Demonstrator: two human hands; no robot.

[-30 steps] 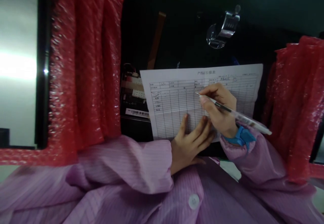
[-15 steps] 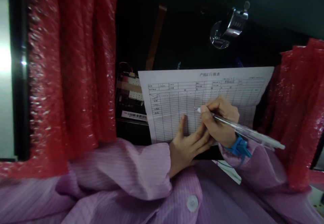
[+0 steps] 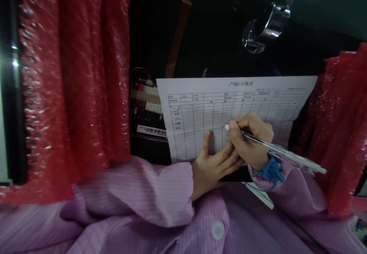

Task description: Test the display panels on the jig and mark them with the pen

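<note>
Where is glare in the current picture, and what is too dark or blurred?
Head view: glints on the red wrap at left and the shiny metal piece; same view: the surface beyond the paper form is nearly black; head view: the form's smallest print is too blurred to read.

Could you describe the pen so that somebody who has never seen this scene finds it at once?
Start at the large white printed form between the red bubble wrap on both sides. Over it, the right hand grips the pen. Unlike the blue wristband beside it, the pen is long, slim and mostly see-through, with a white end.
</note>
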